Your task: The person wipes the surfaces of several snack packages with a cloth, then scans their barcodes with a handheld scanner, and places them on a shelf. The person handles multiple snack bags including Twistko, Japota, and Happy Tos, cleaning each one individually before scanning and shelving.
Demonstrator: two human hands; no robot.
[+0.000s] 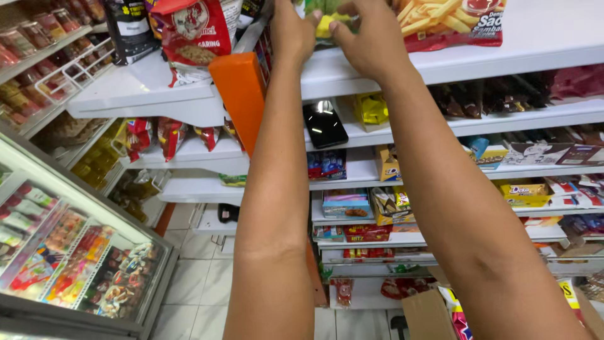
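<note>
Both my arms reach up to the top white shelf (541, 38). My left hand (292, 31) and my right hand (368, 38) close together on a green and yellow snack packet (326, 19) at the shelf's front edge; most of the packet is hidden by my fingers and cut off by the top of the view. To the right of my right hand lies a red bag with a picture of fries (450, 22). To the left stands a red and white snack bag (195, 28).
An orange divider panel (242, 94) hangs at the shelf corner. A black phone (324, 124) lies on the second shelf. Lower shelves hold boxed and bagged snacks. A glass-topped freezer (69, 252) stands at the left. A cardboard box (428, 315) sits on the tiled floor.
</note>
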